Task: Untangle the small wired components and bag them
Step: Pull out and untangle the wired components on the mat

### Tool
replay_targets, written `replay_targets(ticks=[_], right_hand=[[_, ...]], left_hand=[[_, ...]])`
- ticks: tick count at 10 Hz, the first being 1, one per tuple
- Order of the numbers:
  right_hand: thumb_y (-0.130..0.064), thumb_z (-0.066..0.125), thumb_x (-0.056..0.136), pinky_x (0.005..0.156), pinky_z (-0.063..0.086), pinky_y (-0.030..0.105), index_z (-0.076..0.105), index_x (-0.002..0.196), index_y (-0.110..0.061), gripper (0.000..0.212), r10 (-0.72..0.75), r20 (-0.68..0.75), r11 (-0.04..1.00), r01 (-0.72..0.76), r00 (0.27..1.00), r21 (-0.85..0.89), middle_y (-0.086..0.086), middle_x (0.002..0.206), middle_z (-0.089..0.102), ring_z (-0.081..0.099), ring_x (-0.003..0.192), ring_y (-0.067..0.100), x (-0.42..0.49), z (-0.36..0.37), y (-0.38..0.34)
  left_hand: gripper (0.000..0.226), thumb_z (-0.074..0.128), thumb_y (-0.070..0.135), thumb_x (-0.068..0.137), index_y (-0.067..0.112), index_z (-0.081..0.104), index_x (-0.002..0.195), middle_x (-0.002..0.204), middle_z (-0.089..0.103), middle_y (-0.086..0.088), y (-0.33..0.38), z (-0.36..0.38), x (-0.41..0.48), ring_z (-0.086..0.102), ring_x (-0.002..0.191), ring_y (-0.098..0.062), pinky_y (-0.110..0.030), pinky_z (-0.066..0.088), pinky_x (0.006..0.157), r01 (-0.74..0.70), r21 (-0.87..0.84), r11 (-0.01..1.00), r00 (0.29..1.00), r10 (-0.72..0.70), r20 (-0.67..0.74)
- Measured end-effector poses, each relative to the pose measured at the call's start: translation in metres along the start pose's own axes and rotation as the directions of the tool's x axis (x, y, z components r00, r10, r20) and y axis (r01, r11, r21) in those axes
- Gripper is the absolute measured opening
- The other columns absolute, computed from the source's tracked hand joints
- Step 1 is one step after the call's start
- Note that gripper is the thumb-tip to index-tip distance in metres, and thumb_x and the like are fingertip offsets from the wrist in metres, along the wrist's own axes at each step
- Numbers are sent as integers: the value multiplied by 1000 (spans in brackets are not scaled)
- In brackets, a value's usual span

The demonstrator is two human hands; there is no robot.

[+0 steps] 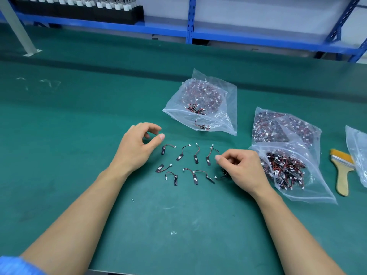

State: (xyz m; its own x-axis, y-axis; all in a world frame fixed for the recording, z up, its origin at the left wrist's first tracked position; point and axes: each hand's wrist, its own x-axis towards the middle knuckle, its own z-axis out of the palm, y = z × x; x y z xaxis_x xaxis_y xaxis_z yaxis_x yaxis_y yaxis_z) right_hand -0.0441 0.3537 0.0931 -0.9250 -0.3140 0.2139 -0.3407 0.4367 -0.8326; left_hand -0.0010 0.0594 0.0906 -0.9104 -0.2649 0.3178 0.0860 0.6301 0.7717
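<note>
Several small wired components, black strips with thin red-black leads and white plugs, lie spread singly on the green mat between my hands. My left hand hovers at their left edge with fingers loosely curled and nothing in it. My right hand sits at their right edge, its fingertips pinching the thin wire of one component that trails under the palm. A clear bag holding many components lies just beyond the spread. An open bag full of tangled components lies to the right of my right hand.
Another filled clear bag lies behind the open one, and part of a further bag shows at the right edge. A wooden-handled brush lies between them. Blue shelving runs along the back, with a grey post at far left.
</note>
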Motion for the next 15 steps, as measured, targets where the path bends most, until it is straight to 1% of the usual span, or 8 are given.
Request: replay_targets(ticks=[1, 2, 3, 5, 10, 12, 14, 15], right_hand=[[-17, 75, 89, 48, 30, 15, 68, 61, -15, 29, 24, -14, 1000, -23, 1000, 12, -13, 46, 45, 34, 46, 5, 1, 1, 3], [-17, 75, 89, 49, 30, 15, 69, 63, -12, 27, 30, -29, 999, -29, 999, 39, -13, 47, 46, 35, 47, 5, 2, 1, 4], [-17, 75, 89, 49, 31, 16, 70, 64, -12, 26, 31, -28, 999, -30, 999, 36, -12, 48, 47, 36, 47, 6, 2, 1, 3], [-18, 75, 89, 50, 32, 17, 70, 64, -11, 26, 40, -28, 998, -39, 999, 41, -11, 49, 47, 37, 48, 6, 1, 1, 3], [-18, 75, 89, 49, 30, 13, 69, 63, -12, 28, 43, -24, 998, -42, 999, 41, -14, 45, 44, 35, 45, 4, 1, 1, 2], [-19, 75, 89, 49, 31, 14, 70, 63, -13, 27, 48, -24, 998, -47, 999, 49, -13, 47, 46, 36, 47, 4, 0, 2, 3], [-19, 75, 89, 49, 31, 16, 70, 63, -13, 27, 51, -25, 997, -50, 998, 53, -13, 48, 47, 36, 48, 5, 1, 1, 2], [-19, 75, 89, 49, 31, 16, 70, 63, -13, 27, 51, -26, 997, -49, 998, 52, -13, 48, 47, 36, 48, 5, 1, 1, 3]], left_hand=[[15, 66, 40, 93, 38, 64, 107, 106, 62, 25, -3, 4, 0, 53, 101, -2, -20, 40, 84, 27, -14, 1000, 999, -26, 48], [14, 66, 43, 92, 40, 64, 106, 105, 61, 26, -5, 4, 0, 52, 101, 5, -17, 37, 84, 37, -10, 999, 996, -36, 85], [11, 66, 43, 92, 41, 65, 102, 103, 61, 28, -5, 4, 0, 51, 100, 8, -14, 36, 82, 43, -11, 999, 995, -42, 89], [13, 65, 44, 92, 38, 66, 103, 103, 62, 27, -6, 5, -1, 49, 101, 11, -13, 36, 81, 47, 7, 999, 994, -48, 99], [13, 66, 43, 91, 36, 68, 102, 101, 64, 25, -3, 5, -1, 50, 104, 8, -16, 38, 84, 49, 28, 998, 993, -52, 108], [11, 65, 43, 92, 37, 68, 101, 99, 65, 24, -3, 4, -1, 50, 102, 8, -18, 38, 83, 47, 34, 998, 993, -50, 110], [11, 65, 43, 92, 36, 68, 100, 100, 66, 24, -1, 4, -1, 50, 103, 6, -23, 40, 86, 47, 38, 998, 993, -50, 109], [10, 65, 43, 92, 37, 68, 99, 98, 66, 25, -1, 4, -1, 50, 103, 6, -23, 40, 85, 47, 41, 998, 993, -51, 110]])
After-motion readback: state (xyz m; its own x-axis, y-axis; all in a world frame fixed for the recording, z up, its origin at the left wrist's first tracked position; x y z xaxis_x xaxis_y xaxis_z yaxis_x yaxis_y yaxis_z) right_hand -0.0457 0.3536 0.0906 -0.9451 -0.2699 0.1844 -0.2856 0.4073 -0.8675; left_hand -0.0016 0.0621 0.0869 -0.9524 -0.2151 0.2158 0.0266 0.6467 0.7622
